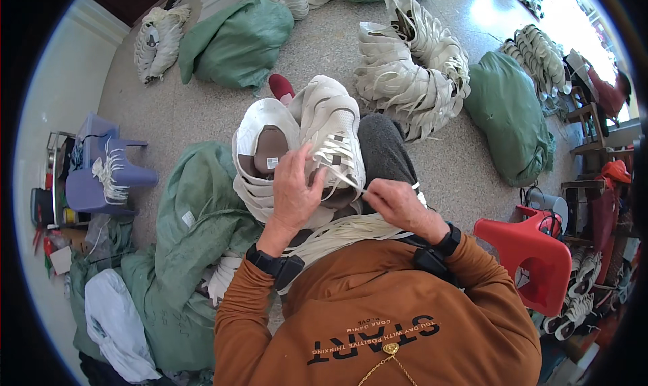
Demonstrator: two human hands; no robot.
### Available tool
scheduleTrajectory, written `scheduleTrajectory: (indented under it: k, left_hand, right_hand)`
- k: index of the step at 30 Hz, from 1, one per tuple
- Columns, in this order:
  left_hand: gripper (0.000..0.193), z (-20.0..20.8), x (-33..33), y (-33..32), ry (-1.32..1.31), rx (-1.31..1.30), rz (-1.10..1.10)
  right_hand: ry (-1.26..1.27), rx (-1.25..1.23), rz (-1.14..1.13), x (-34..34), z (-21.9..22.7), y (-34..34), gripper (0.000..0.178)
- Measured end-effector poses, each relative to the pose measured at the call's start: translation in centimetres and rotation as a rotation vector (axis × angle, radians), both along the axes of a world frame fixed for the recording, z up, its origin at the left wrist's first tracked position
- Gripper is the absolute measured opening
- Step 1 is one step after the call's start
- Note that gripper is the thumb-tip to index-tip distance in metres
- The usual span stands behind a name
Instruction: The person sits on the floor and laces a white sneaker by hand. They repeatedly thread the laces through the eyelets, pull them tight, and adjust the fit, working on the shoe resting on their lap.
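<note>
A white sneaker upper (331,119) with partly threaded laces lies on my lap, toe pointing away from me. At its left edge my left hand (295,189) grips the upper near the eyelets, its fingertips beside the lacing. My right hand (398,202) pinches a flat white shoelace (347,177), which runs taut from the eyelets to the fingers. Left of that upper rests a stack of more white uppers (251,146), the top one showing a brown insole. A bundle of loose cream laces (341,239) spreads across my lap, close to my waist.
Green sacks (237,41) lie on the floor ahead, with another green sack (509,119) on the right. Bundled uppers (412,72) sit between them. A red plastic stool (533,258) stands at right, a purple stool (101,180) with laces at left. Green cloth (196,203) lies beside my left arm.
</note>
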State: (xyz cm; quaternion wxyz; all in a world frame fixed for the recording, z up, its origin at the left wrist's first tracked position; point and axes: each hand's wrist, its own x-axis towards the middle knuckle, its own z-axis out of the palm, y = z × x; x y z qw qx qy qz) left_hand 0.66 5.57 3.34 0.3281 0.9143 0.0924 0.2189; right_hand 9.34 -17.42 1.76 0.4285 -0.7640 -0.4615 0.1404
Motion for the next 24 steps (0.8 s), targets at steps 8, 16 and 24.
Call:
scheduleTrajectory:
  k: [8,16,24]
  left_hand:
    - [0.012,0.6,1.4,-3.4,0.053,0.543,-0.203]
    - [0.018,-0.6,1.4,-1.8,-0.105,0.372,-0.181]
    - [0.023,2.3,-1.3,-0.7,-0.005,-0.139,-0.291]
  right_hand:
    - [0.088,-0.102,0.279,-2.4,0.8,1.5,0.02]
    - [0.033,-0.053,0.179,-1.6,-0.1,0.4,0.019]
    - [0.038,-0.014,0.158,-1.2,-0.5,-0.5,0.015]
